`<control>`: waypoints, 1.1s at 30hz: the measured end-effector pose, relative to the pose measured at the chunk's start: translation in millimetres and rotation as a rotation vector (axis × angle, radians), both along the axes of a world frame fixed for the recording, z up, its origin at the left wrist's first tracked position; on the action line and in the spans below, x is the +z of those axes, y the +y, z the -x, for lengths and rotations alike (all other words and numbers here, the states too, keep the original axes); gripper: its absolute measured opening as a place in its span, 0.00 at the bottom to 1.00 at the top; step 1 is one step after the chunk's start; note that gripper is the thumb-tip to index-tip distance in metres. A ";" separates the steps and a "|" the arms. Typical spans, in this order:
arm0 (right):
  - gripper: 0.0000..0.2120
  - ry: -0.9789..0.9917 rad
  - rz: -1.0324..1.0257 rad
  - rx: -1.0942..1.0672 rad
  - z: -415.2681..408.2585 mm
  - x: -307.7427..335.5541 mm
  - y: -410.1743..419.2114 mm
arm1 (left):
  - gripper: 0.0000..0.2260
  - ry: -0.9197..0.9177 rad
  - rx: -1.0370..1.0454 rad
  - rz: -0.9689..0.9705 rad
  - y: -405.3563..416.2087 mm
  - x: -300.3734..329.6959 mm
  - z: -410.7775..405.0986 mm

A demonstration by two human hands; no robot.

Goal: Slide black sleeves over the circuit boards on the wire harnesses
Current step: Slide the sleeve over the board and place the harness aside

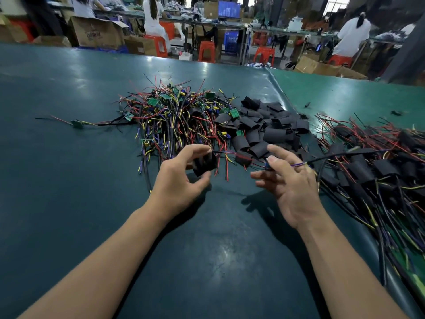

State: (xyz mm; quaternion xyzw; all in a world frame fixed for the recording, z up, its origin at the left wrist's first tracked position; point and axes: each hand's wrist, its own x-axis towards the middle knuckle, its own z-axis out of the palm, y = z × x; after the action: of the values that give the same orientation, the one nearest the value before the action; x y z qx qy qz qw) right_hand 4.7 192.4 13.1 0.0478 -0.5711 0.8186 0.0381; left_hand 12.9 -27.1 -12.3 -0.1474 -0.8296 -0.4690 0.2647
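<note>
Now | left hand (184, 171) pinching flat black sleeve (204, 163), mouth rightward | right hand (287, 178) gripping wire harness (299, 165), board end leftward, just beside sleeve | both above green table (69, 180), axis left-right

A black sleeve (205, 162) is pinched above the table, beside heaped loose sleeves (264, 125) and bare-board harnesses (174, 113).

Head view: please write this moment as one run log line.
left hand: holds black sleeve | right hand: pinches harness wire | sleeve: not yet on board
</note>
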 end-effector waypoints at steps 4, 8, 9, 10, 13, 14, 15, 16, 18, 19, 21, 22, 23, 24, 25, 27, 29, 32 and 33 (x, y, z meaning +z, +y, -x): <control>0.09 0.002 -0.061 -0.020 0.6 -2.8 -1.3 | 0.21 0.015 -0.020 -0.048 0.4 0.4 0.7; 0.07 0.042 -0.030 -0.014 2.6 -6.2 -2.6 | 0.19 0.021 -0.033 -0.057 0.6 0.4 1.8; 0.10 0.052 -0.066 -0.025 2.7 -7.0 -2.2 | 0.19 0.015 -0.032 -0.067 0.7 0.6 1.9; 0.11 0.072 -0.117 -0.055 3.7 -8.7 -1.1 | 0.18 0.010 -0.028 -0.078 0.7 0.9 1.7; 0.09 0.112 -0.171 -0.114 5.5 -11.1 2.0 | 0.18 -0.007 -0.013 -0.094 0.4 1.8 1.4; 0.09 0.115 -0.160 -0.124 6.8 -12.0 3.9 | 0.18 -0.013 -0.016 -0.093 0.5 2.1 1.4; 0.09 0.106 -0.154 -0.135 7.9 -12.7 5.3 | 0.18 -0.022 -0.024 -0.087 0.7 2.3 1.4; 0.10 0.095 -0.149 -0.143 8.6 -13.4 6.6 | 0.18 -0.030 -0.034 -0.079 1.1 2.3 1.2; 0.13 0.082 -0.136 -0.150 9.1 -13.7 6.6 | 0.18 -0.036 -0.043 -0.070 1.4 2.2 0.9; 0.14 0.076 -0.119 -0.155 9.6 -14.4 6.4 | 0.18 -0.034 -0.041 -0.074 1.2 2.1 0.9; 0.13 0.063 -0.053 -0.166 10.4 -14.4 6.9 | 0.19 -0.028 -0.031 -0.087 0.7 2.5 1.0; 0.14 0.056 -0.023 -0.173 10.8 -14.1 7.7 | 0.19 -0.026 -0.027 -0.092 0.5 2.8 0.9; 0.14 0.051 -0.001 -0.178 11.0 -13.4 8.7 | 0.19 -0.027 -0.026 -0.093 0.5 2.9 0.9; 0.14 0.051 0.016 -0.178 10.9 -12.2 9.7 | 0.19 -0.033 -0.028 -0.089 0.5 3.0 1.0; 0.13 0.055 0.034 -0.169 10.7 -10.7 10.4 | 0.18 -0.041 -0.034 -0.082 0.8 3.1 0.8; 0.12 0.066 0.041 -0.149 10.6 -8.8 11.8 | 0.18 -0.057 -0.048 -0.068 1.5 3.4 0.6; 0.11 0.065 -0.008 -0.145 10.4 -8.8 12.3 | 0.18 -0.061 -0.051 -0.061 1.5 3.6 0.3; 0.11 0.047 -0.145 -0.144 11.2 -13.5 12.4 | 0.18 -0.046 -0.044 -0.054 1.2 3.3 0.5; 0.11 0.048 -0.193 -0.149 11.3 -14.6 12.0 | 0.18 -0.041 -0.041 -0.056 1.0 3.0 0.7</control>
State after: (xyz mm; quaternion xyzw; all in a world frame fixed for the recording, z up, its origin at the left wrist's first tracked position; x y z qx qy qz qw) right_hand -6.6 204.4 -1.5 0.0283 -0.6482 0.7533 0.1077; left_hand 12.2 -26.0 -9.3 -0.1471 -0.8183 -0.5002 0.2419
